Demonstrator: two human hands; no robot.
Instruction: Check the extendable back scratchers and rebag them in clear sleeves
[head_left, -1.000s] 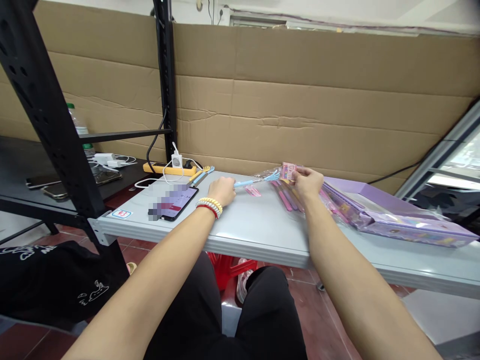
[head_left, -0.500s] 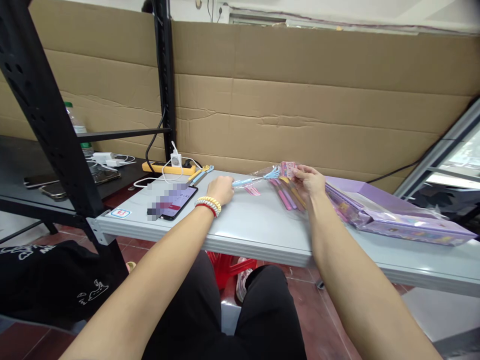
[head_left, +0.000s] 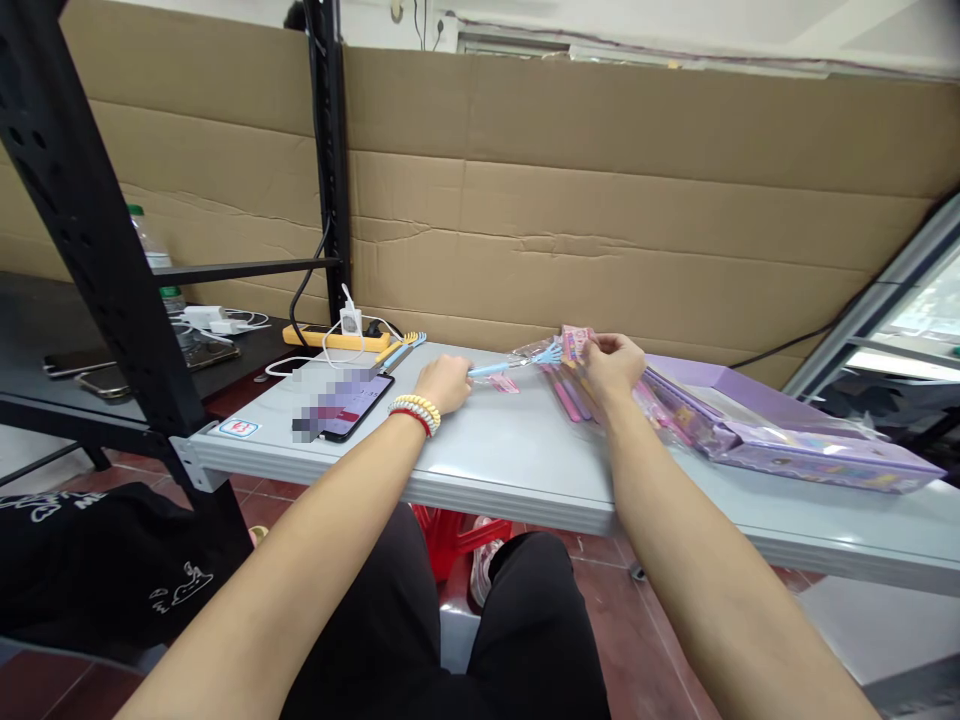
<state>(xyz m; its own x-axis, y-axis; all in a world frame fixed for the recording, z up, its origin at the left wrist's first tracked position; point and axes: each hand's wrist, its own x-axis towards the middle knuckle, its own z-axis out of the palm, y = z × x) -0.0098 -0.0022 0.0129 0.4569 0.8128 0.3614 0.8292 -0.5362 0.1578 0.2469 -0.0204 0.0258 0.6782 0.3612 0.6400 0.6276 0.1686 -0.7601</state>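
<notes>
My left hand (head_left: 444, 384) is closed around the handle end of a light blue back scratcher (head_left: 491, 370), which has a claw-like head. The head points right, and a crumpled clear plastic sleeve (head_left: 531, 348) lies about it. My right hand (head_left: 613, 362) pinches a pink printed card (head_left: 576, 342), which seems to belong to the sleeve. Below that hand lie several wrapped pink, purple and yellow handles (head_left: 568, 393), partly hidden by it. A small pink slip (head_left: 502, 383) rests on the table under the blue one.
Yellow and blue scratchers (head_left: 405, 347) lie at the back, near a yellow power strip (head_left: 334, 338). A phone (head_left: 356, 405) is left of my left hand. An open purple box (head_left: 814, 450) takes up the right side. A black rack post (head_left: 326, 150) rises at the back left.
The plastic sleeve, stretched along the back scratcher before, is now bunched near its head, baring more of the handle. My right hand has shifted slightly left.
</notes>
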